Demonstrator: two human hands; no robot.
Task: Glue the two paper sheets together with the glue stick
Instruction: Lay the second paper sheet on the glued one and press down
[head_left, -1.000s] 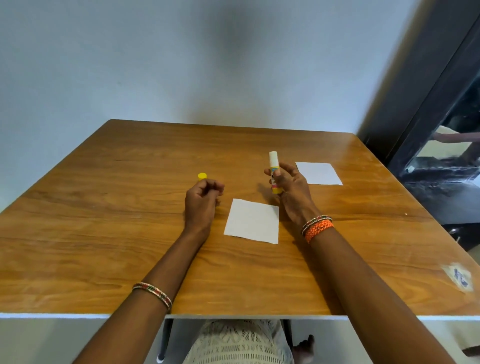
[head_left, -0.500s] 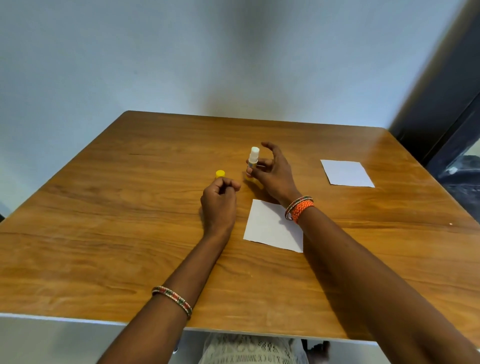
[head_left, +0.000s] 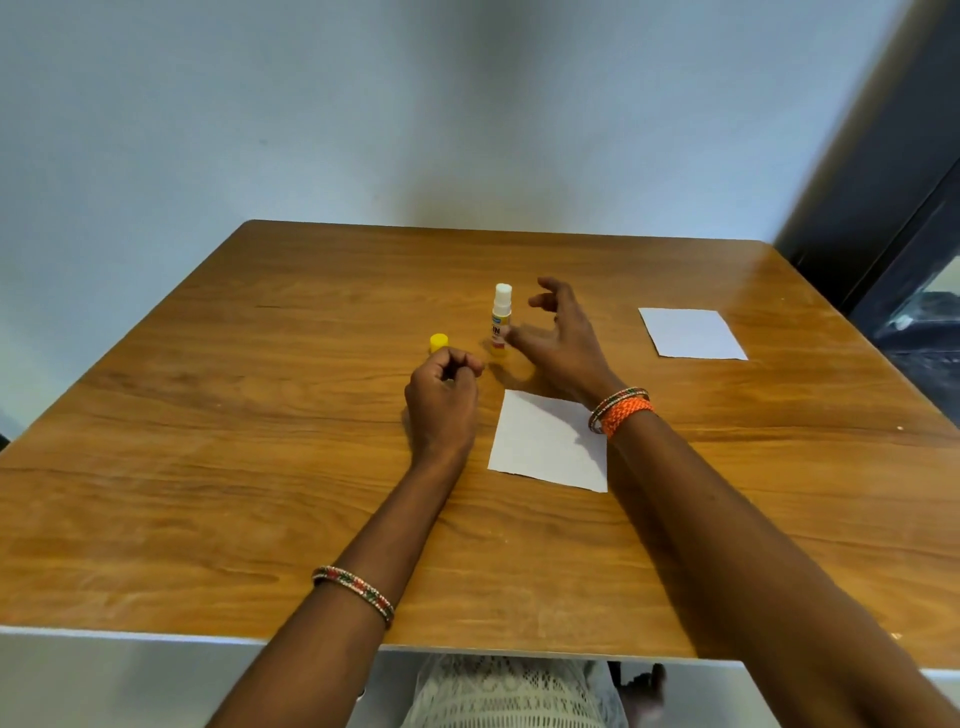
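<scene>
An uncapped glue stick (head_left: 501, 319) stands upright on the wooden table (head_left: 260, 467), its white glue tip up. Its yellow cap (head_left: 439, 341) lies just left of it. My right hand (head_left: 563, 345) hovers beside the stick, fingers spread and relaxed, not gripping it. My left hand (head_left: 444, 402) rests on the table as a loose fist, holding nothing, just below the cap. One white paper sheet (head_left: 545, 441) lies under my right wrist. A second white sheet (head_left: 691, 332) lies at the far right.
A pale wall stands behind the table. A dark door frame (head_left: 893, 171) runs along the right. The table's near edge (head_left: 156, 631) is close to my body.
My right hand has set the glue stick upright on the table and let go of it, fingers now spread. My left hand has stayed curled in place.
</scene>
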